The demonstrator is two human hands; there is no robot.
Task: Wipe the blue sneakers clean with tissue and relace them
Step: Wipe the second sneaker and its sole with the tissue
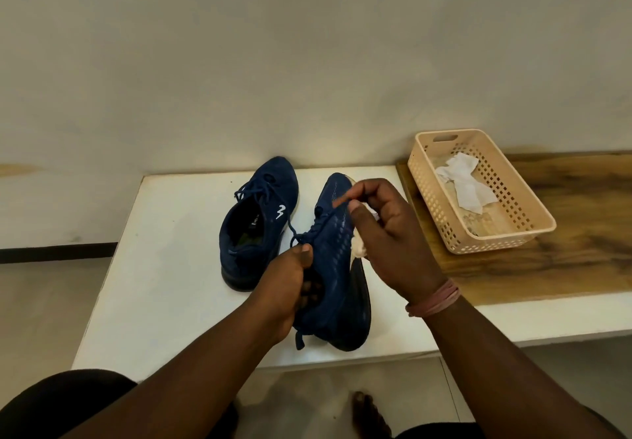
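Currently our left hand (pixel 290 288) grips the tilted sneaker (pixel 333 267) steady while our right hand (pixel 383 230) pinches its lace (pixel 328 221) (tissue (pixel 360 248) tucked underneath) for threading.

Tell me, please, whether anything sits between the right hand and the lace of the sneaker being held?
Nothing visible does. The right hand already pinches the lace of the tilted sneaker, which the left hand holds at the collar. A wad of tissue is tucked under the right palm, not between fingers and lace.

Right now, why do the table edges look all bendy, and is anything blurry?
Head view: the wide lens bows the white table edges; soft, even light, no glare; the right hand fingertips look slightly smeared; both blue sneakers stay fairly sharp.
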